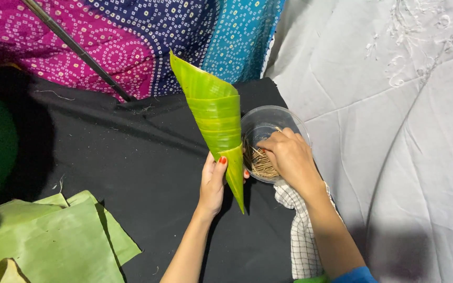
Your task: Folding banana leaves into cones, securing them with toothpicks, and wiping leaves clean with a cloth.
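The right hand (pixel 289 157) hides its fingertips inside the clear bowl (pixel 289 119), so I cannot tell if they pinch the thin sticks (pixel 262 165) under them. The left hand (pixel 213 183) wraps its fingers tight around the leaf cone (pixel 216 118), tip pointing down.

Cone (pixel 216 118): bright green leaf, faint lengthwise ribbing, yellower along the folds. Flat leaves (pixel 53 241): paler matte green. Cloth (pixel 132 152) under them: plain black. Fabric (pixel 148 36) at top: magenta, navy and turquoise panels, all with small white dots in rings. Sheet (pixel 405 131): light grey-white with white embroidery. Bowl (pixel 268 118): clear. Sticks (pixel 262 165): tan. Towel (pixel 302 236): white with thin dark check. Left hand (pixel 213 183): red nail polish. Sleeve (pixel 357 275): blue. Rod (pixel 79 52): dark grey.
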